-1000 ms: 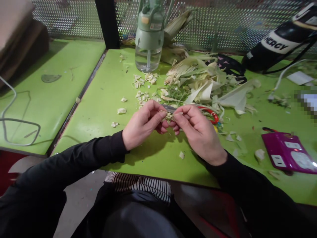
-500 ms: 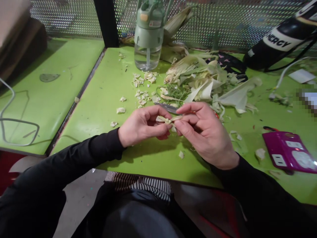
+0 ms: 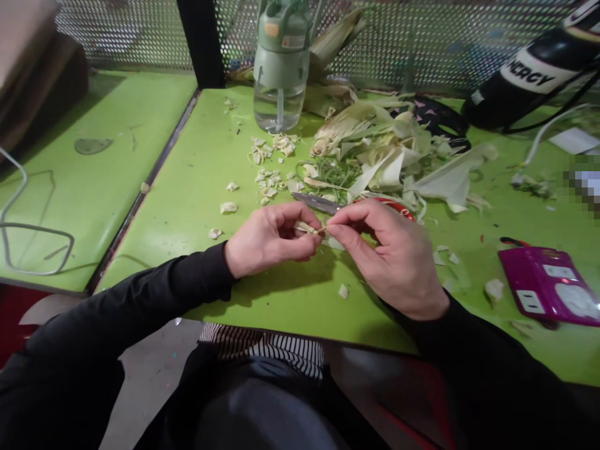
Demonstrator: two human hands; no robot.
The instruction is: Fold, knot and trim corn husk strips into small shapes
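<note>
My left hand [image 3: 276, 240] is closed, pinching a small folded piece of corn husk [image 3: 307, 227] between thumb and fingers. From the right, my right hand [image 3: 387, 253] pinches the thin end of the same piece with thumb and forefinger, and the two hands nearly touch. Just behind them lies a pair of scissors with grey blades [image 3: 316, 201] and red handles [image 3: 396, 205], partly hidden by my right hand. Small cut husk pieces [image 3: 269, 178] are scattered beyond my left hand. A heap of pale corn husks [image 3: 379, 147] lies farther back, with thin green shreds [image 3: 330, 172] beside it.
On the green table [image 3: 169, 250] a pale green water bottle [image 3: 280, 69] stands near the mesh partition [image 3: 375, 44]. A black bottle [image 3: 529, 78] leans at back right. A purple power socket [image 3: 548, 284] lies at right, and a cable [image 3: 35, 228] at left.
My right hand has shifted slightly, now pinching a thin end of the husk piece, which is less spread out. More of the scissors' red handles shows.
</note>
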